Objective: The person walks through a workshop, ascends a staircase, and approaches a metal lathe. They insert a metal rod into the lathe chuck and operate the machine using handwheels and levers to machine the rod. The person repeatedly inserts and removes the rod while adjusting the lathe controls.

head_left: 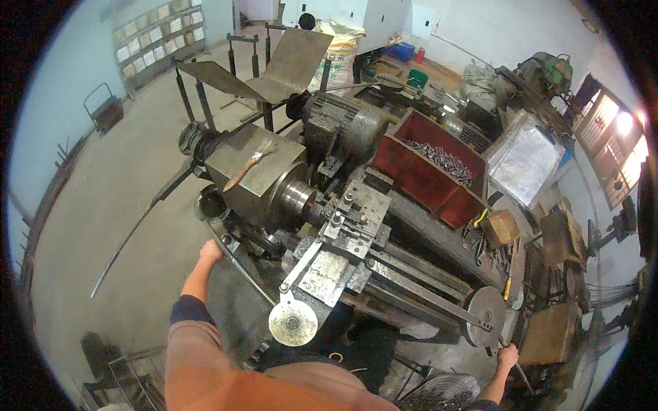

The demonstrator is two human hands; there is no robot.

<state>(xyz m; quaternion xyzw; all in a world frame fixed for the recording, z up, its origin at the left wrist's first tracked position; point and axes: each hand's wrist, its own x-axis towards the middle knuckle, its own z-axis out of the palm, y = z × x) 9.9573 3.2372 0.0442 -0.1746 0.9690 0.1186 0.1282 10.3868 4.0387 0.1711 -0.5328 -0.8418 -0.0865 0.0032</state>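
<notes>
A small metal lathe stands before me, its box-shaped headstock (226, 154) at left and a bright round spindle nose (299, 197) facing the tool slide (356, 216). My left hand (210, 251) is closed at the upper end of a long steel lever (248, 275) below the headstock. Low at right, my right hand (507, 355) is wrapped round a metal rod (523, 377) beside a large round disc (485, 316). A pale round disc (293, 322) sits at the near end of the cross slide (323, 275). A wooden-handled brush (245, 168) lies on the headstock.
Behind the slide, a dark red bin (418, 177) holds many small metal pieces. An electric motor (346, 123) stands behind the headstock. Hand tools and a cardboard box (500, 227) lie at right. A long thin bar (130, 243) juts out to the left.
</notes>
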